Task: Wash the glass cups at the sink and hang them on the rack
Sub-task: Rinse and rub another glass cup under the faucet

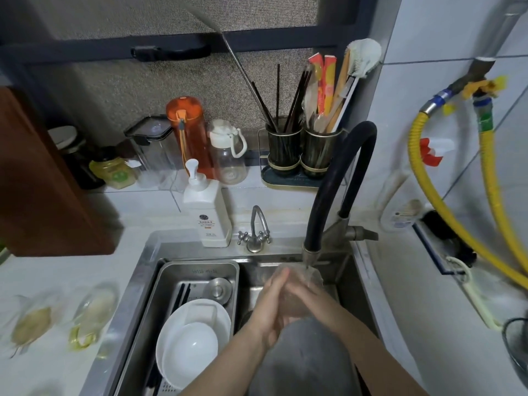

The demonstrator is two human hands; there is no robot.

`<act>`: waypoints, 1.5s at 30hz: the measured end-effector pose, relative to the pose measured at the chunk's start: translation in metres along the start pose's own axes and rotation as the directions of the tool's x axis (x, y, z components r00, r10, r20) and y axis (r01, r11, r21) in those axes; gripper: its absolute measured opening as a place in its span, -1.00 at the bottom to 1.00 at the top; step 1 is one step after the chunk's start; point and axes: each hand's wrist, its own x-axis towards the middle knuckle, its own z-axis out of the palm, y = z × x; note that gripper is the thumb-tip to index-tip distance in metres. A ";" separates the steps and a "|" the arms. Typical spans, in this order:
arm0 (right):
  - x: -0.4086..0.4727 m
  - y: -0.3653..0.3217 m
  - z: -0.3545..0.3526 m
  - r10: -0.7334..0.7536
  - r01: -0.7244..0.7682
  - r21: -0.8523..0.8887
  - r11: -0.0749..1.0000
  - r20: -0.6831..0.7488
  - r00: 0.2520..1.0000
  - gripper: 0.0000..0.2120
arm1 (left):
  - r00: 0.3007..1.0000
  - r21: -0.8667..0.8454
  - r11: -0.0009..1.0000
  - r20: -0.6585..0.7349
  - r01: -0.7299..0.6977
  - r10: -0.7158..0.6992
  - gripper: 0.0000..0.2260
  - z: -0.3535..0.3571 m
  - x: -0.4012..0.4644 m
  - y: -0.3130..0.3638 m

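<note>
Glass cup (310, 277) gripped by both hands under the black faucet (337, 178) (soap label unreadable).

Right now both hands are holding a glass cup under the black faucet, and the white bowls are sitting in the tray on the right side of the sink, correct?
Not quite. The head view shows the white bowls in the tray on the left side of the sink; both hands, left and right, hold the glass cup under the black faucet.

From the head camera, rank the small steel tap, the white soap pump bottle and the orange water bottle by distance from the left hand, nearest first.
1. Small steel tap, on the sink's back edge just beyond the left hand.
2. White soap pump bottle, beside that tap, further left.
3. Orange water bottle, back on the ledge by the window.
</note>
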 end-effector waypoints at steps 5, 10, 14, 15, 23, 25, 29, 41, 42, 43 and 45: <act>0.003 0.003 0.004 -0.043 0.048 -0.086 0.995 0.052 0.998 -0.70 | 0.996 0.097 0.991 0.003 0.088 -0.088 -0.46 -0.008 0.006 0.024; 0.002 -0.002 -0.003 -0.023 0.045 -0.335 0.941 0.068 0.997 -0.57 | 0.993 0.119 0.986 -0.038 0.117 -0.113 -0.47 -0.013 0.008 0.014; 0.008 -0.002 0.002 -0.061 0.067 -0.097 0.993 0.063 0.996 -0.55 | 0.991 0.059 0.990 -0.033 0.128 -0.126 -0.54 -0.010 0.005 0.017; 0.008 0.000 0.004 -0.052 0.060 -0.132 0.989 0.062 0.997 -0.59 | 0.990 0.064 0.989 -0.032 0.136 -0.134 -0.55 -0.010 0.006 0.021; 0.003 -0.015 0.000 -0.004 0.020 -0.118 0.993 0.131 0.991 -0.63 | 0.986 0.045 0.986 -0.048 0.160 -0.158 -0.53 -0.011 0.009 0.016; 0.007 -0.011 -0.001 -0.064 0.072 -0.068 0.995 0.113 0.991 -0.57 | 0.987 0.066 0.985 -0.043 0.159 -0.156 -0.58 -0.010 0.009 0.022; -0.004 -0.005 -0.008 -0.146 0.159 -0.189 0.969 0.080 0.986 -0.84 | 0.984 0.107 0.978 -0.007 0.179 -0.179 -0.52 -0.016 0.009 0.030; -0.015 0.001 -0.004 -0.090 0.101 0.064 0.993 -0.150 0.985 -0.82 | 0.989 0.105 0.989 -0.094 -0.102 0.112 -0.36 0.000 0.006 0.008; -0.016 0.006 -0.005 -0.098 0.103 0.034 0.994 -0.140 0.985 -0.85 | 0.991 0.085 0.993 -0.096 -0.088 0.096 -0.44 0.003 0.006 0.010; -0.017 0.008 -0.007 -0.091 0.100 0.050 0.994 -0.162 0.982 -0.87 | 0.994 0.073 0.995 -0.082 -0.070 0.075 -0.50 0.007 0.003 0.010; -0.018 0.009 -0.007 -0.056 0.105 0.176 0.979 -0.264 0.963 -0.86 | 0.997 0.104 0.993 -0.046 -0.061 0.066 -0.50 0.013 0.000 0.005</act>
